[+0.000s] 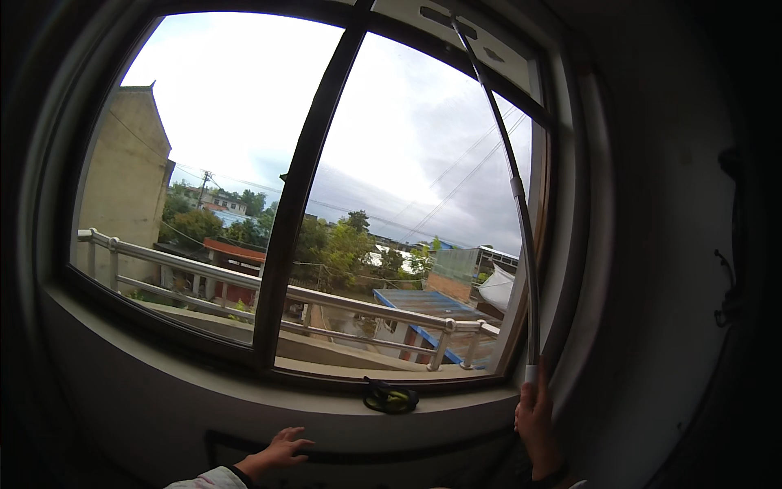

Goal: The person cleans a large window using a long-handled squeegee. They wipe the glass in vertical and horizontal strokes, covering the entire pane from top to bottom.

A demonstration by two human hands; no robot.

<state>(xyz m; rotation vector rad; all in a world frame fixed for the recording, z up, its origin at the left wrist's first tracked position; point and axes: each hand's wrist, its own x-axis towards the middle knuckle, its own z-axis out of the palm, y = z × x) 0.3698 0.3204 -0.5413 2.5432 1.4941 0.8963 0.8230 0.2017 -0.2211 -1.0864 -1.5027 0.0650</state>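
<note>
My right hand (535, 409) grips the lower end of a long metal telescopic pole (519, 202) near its pale collar. The pole leans up along the right side of the window, and its flat wiper head (449, 23) lies against the upper right pane (513, 58). My left hand (281, 453) is held out below the windowsill (317, 394), fingers apart and nothing in it. On the sill sits a small dark item with yellow-green parts (391, 397); what it is cannot be made out.
A dark mullion (299, 183) divides the window. Outside runs a metal railing (360, 305), with houses and trees beyond. A dark-edged object (366, 456) stands below the sill. Dark shapes (727, 305), perhaps cords, hang on the right wall.
</note>
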